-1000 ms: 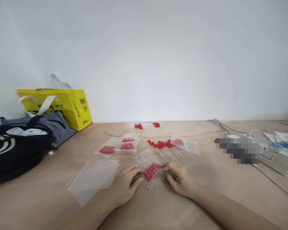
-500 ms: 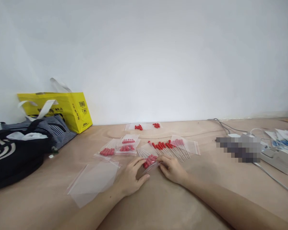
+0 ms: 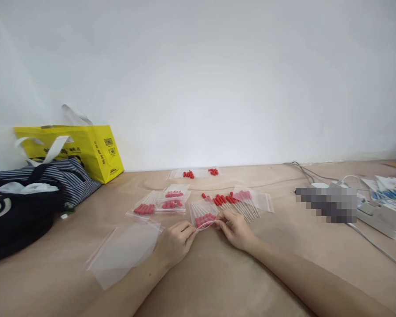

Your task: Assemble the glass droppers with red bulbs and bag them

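A clear plastic bag (image 3: 193, 211) with several red-tipped sticks inside lies between my hands, its opening toward me. My left hand (image 3: 179, 240) pinches the left corner of that opening, and my right hand (image 3: 233, 229) pinches the right corner. Just beyond my right hand, loose red-tipped sticks (image 3: 229, 200) lie side by side, partly under another clear bag (image 3: 262, 201). Filled bags (image 3: 172, 204) are stacked to the left, beside one more filled bag (image 3: 144, 208). Flat plastic bags (image 3: 122, 251) without sticks lie near my left forearm.
At the left stand a yellow bag (image 3: 102, 154), a striped bag (image 3: 74, 180) and a black bag (image 3: 20, 220). More red-tipped pieces (image 3: 188, 175) lie by the wall. A white power strip (image 3: 383, 220), cables and a blurred dark object (image 3: 326, 204) are at the right.
My left hand has closed its fingers on the bag's left corner. The bag's opening edge is now stretched flatter between both hands. The camera view has shifted slightly.
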`<state>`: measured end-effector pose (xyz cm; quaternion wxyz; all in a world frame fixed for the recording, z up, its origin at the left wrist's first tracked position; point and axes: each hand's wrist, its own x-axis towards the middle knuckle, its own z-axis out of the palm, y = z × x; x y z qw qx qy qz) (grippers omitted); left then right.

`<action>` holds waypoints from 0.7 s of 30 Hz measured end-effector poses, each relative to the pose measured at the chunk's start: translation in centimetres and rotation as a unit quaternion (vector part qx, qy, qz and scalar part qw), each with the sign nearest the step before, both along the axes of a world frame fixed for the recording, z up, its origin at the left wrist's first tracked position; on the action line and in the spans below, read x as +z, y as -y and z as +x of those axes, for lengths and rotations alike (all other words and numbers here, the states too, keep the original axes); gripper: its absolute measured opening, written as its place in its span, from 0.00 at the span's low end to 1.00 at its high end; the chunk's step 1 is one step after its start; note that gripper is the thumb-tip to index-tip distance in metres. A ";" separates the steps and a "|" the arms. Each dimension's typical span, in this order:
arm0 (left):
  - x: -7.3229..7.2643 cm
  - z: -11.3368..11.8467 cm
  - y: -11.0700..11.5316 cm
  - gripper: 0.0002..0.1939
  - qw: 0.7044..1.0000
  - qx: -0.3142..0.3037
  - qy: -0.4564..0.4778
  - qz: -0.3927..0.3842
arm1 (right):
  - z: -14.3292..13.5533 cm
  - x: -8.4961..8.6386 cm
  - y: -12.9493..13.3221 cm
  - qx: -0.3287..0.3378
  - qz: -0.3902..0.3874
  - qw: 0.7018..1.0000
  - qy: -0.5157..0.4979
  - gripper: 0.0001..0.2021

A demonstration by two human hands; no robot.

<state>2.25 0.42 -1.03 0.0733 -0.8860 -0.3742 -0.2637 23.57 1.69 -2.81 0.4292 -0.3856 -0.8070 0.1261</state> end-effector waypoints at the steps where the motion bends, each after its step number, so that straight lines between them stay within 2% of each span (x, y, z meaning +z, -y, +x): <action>1: 0.1 -0.1 -0.1 0.15 1.000 0.000 -0.007 0.008 | 0.0 0.0 0.0 0.004 0.003 1.000 0.004 0.05; 5: 0.5 -0.6 -0.2 0.15 0.999 -0.022 -0.010 0.038 | 0.5 -0.1 -0.1 0.012 0.057 0.995 0.078 0.07; 11: 0.7 -1.2 -0.5 0.14 0.995 -0.052 -0.013 0.089 | 0.8 0.2 -0.2 -0.033 0.148 0.969 0.197 0.10; 16: 0.4 -1.2 -0.9 0.11 0.987 -0.065 0.009 0.144 | 0.7 0.2 -0.3 -0.051 0.175 0.965 0.190 0.10; 21: 0.3 -1.1 -1.1 0.09 0.970 -0.108 0.037 0.216 | 0.7 -0.2 -0.5 -0.022 0.221 0.962 0.162 0.10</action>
